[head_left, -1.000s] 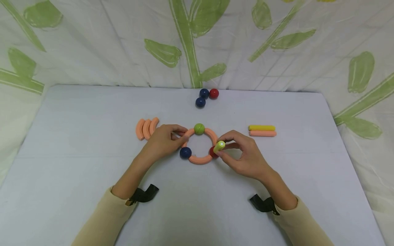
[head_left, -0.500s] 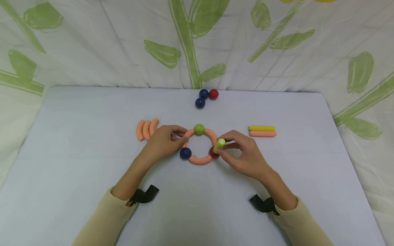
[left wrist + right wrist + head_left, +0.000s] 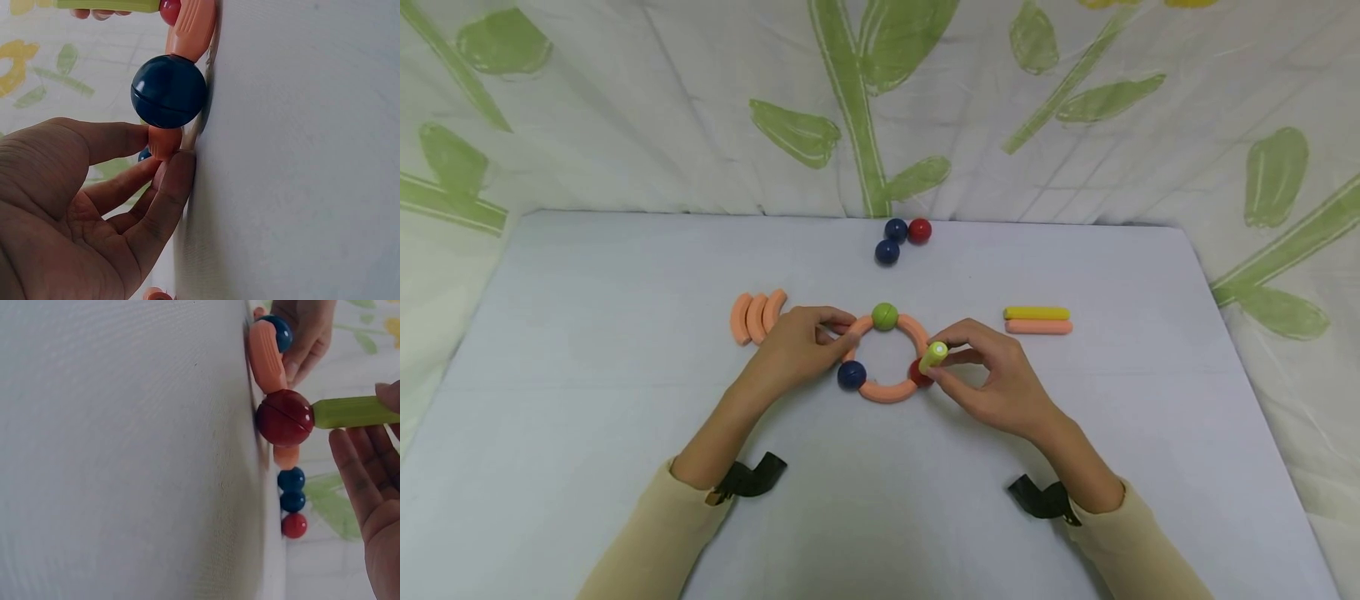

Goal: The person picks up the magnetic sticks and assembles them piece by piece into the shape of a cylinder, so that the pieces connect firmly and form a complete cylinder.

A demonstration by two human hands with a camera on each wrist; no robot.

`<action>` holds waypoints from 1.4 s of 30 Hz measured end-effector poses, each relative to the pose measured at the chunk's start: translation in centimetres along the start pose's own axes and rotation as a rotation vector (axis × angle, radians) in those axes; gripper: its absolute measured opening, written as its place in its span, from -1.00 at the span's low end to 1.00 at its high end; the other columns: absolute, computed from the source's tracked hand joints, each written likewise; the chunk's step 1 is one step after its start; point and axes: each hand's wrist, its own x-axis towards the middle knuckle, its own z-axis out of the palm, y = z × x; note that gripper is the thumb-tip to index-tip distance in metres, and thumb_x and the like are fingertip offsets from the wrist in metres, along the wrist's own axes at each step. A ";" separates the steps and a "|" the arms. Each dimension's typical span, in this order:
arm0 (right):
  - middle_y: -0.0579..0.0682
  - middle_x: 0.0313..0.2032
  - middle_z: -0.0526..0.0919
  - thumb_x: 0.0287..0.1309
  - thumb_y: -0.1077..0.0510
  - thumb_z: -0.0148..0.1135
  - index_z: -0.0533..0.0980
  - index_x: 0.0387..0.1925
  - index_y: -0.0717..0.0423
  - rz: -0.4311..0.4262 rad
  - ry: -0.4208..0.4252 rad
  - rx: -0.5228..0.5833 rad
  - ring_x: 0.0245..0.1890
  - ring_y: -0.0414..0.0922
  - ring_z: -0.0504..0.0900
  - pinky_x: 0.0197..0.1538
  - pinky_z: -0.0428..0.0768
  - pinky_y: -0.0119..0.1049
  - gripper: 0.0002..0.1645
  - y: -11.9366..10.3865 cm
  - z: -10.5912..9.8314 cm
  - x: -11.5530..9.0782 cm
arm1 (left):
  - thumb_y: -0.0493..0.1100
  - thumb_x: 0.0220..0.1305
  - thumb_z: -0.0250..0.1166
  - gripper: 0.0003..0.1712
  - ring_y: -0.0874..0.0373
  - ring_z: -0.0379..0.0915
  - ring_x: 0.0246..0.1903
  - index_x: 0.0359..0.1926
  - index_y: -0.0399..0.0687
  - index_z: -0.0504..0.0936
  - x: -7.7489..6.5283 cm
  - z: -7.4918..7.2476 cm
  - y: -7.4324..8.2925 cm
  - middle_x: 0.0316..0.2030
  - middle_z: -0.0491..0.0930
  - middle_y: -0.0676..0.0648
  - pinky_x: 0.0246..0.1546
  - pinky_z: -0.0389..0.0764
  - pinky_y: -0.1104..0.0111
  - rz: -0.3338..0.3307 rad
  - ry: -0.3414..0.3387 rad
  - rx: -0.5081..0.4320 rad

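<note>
Green rod (image 3: 350, 412), pinched by the right hand (image 3: 1000, 385), points upright from a red ball (image 3: 282, 420); left hand (image 3: 797, 343) pinches an orange arc (image 3: 164, 142).

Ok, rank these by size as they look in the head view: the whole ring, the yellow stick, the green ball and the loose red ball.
1. Ring
2. Yellow stick, by length
3. Green ball and loose red ball: nearly alike, and the red one lies farther off, so unranked.
</note>
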 end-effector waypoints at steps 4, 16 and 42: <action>0.01 -0.09 0.75 0.13 0.45 0.49 0.64 -0.02 0.13 0.001 -0.002 0.002 -0.02 -0.21 0.73 0.03 0.78 -0.27 -0.60 0.1 0.0 0.0 | 0.05 0.45 0.37 -0.58 0.12 0.70 -0.22 0.21 0.00 0.74 0.0 0.0 0.0 -0.03 0.81 -0.05 -0.23 0.58 0.35 -0.001 -0.004 0.001; -0.09 0.03 0.73 0.05 0.30 0.64 0.63 0.13 0.07 0.048 -0.054 -0.130 0.07 -0.21 0.70 0.11 0.76 -0.22 -0.42 -0.3 -1.7 0.0 | 0.07 0.45 0.37 -0.57 0.11 0.70 -0.18 0.22 0.02 0.73 0.1 0.1 0.0 0.01 0.80 -0.04 -0.20 0.59 0.34 -0.001 -0.004 0.012; -0.13 -0.06 0.79 0.24 0.27 0.49 0.69 -0.02 0.02 0.273 -0.063 -0.620 0.07 -0.05 0.76 0.12 0.51 -0.29 -0.71 0.5 -9.6 -1.8 | -0.02 0.45 0.38 -0.59 0.16 0.64 -0.26 0.21 -0.09 0.72 -0.5 0.1 0.0 -0.05 0.80 -0.09 -0.28 0.59 0.37 0.018 0.002 -0.011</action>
